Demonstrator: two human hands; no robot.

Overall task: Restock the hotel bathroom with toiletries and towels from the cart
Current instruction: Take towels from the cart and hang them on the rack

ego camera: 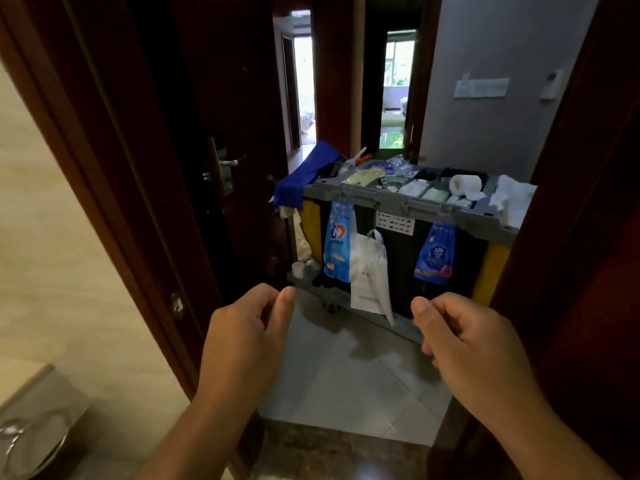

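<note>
Beyond the bathroom doorway, the housekeeping cart (408, 203) stands in the corridor, well apart from both hands and filling most of the opening. Its grey top tray holds a toilet paper roll (464, 183) near the right end, with crumpled white cloth (514, 199) just beside it at the far right corner, and small pale sachets (414, 187) in the compartments to the left of the roll. A blue cloth (304, 174) drapes over the cart's left end. From the front rail hang a blue packet (337, 244), a white plastic bag (369, 271) just right of it, and a blue-and-purple packet (434, 254) further right. The left hand (242, 327) and the right hand (471, 341) are raised side by side over the grey tiled floor (346, 375), fingers loosely curled, both empty and touching nothing. A dark wooden door (207, 116) with a metal lever handle (231, 162) stands open at the left
</note>
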